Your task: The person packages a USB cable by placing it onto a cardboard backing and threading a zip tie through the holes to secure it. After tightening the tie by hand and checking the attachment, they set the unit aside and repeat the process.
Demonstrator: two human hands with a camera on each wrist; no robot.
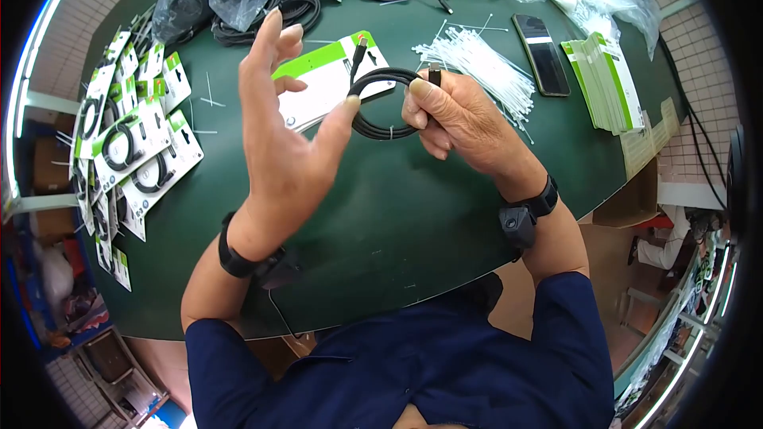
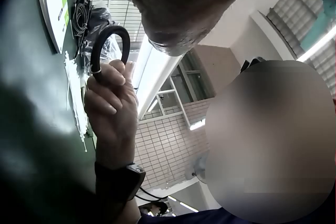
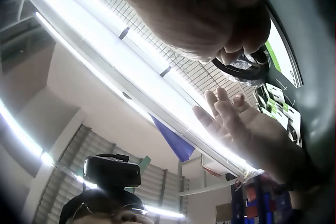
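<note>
My right hand [image 1: 469, 115] grips the black cable ring [image 1: 389, 74] over the green table [image 1: 373, 230]. My left hand [image 1: 290, 159] has its fingers spread wide, with just the thumb touching the ring. If my right hand lets go too soon, the ring could drop or spring loose, because my left hand isn't gripping it. The plug [image 1: 360, 48] sticks up and could snag my fingers. The white card [image 1: 326, 83] is behind the ring, and the white ties [image 1: 477, 63] near my right hand could get bumped.
</note>
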